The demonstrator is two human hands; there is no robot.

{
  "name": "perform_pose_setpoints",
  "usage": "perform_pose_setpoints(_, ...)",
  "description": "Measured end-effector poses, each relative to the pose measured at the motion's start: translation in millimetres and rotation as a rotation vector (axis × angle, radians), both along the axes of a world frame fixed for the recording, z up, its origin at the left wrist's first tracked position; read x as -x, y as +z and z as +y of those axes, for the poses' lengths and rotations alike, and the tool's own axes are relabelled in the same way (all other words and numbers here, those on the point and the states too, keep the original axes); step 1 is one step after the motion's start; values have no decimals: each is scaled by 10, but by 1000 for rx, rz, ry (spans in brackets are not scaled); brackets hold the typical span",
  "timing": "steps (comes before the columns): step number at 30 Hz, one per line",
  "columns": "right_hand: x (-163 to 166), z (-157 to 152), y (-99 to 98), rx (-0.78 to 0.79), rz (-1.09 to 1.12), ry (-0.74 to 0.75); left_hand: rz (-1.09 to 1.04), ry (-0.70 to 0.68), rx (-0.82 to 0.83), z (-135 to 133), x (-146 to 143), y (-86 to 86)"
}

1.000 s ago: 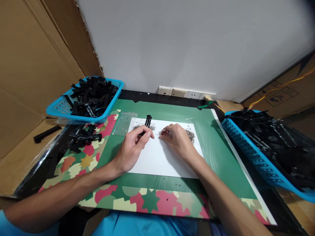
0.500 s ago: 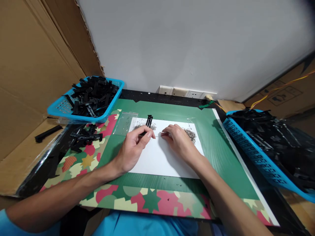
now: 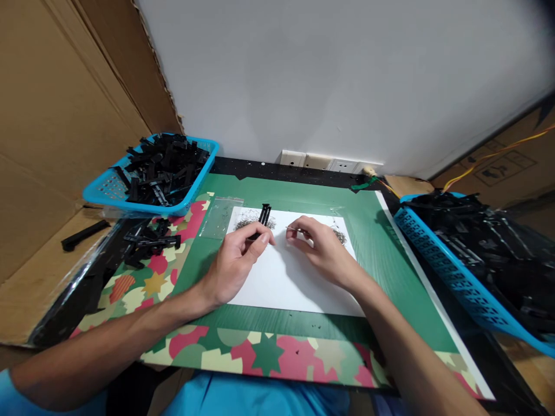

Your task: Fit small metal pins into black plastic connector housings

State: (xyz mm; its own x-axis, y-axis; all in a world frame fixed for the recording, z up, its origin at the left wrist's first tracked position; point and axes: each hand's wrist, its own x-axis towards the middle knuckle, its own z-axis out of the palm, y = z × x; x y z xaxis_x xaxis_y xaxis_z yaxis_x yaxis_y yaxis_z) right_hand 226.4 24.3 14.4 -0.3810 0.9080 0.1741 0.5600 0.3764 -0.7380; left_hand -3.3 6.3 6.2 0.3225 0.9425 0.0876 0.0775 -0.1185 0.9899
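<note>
My left hand is closed on a black plastic part, a narrow piece with two parallel bars that sticks up past the fingers. My right hand pinches a thin, shiny, needle-like tool, its tip pointing left toward the left hand; the rest is hidden by the fingers. Both hands are over a white sheet, a small gap between them. Behind the left fingers lies a pile of tiny dark metal pieces. A second pile is partly covered by the right hand.
A blue basket of black plastic parts stands at the left, another blue basket at the right. Loose black parts lie by the left basket. A clear plastic bag rests on the green board. Sockets line the wall.
My right hand has shifted slightly right and turned, with the thin tool now tilted and farther from the left hand. The left hand and black part have barely moved.
</note>
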Motion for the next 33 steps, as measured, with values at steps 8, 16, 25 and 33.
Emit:
perform_pose_setpoints(8,73,-116,157,59,411,132,-158,-253,330,30,-41,5)
perform_pose_setpoints(16,70,-121,162,52,388,166,-169,-356,436,-7,-35,-2)
perform_pose_setpoints(25,19,-117,192,57,325,188,-157,-387,537,31,4,2)
perform_pose_setpoints(33,19,-125,175,35,268,153,-194,-307,519,21,-13,-19)
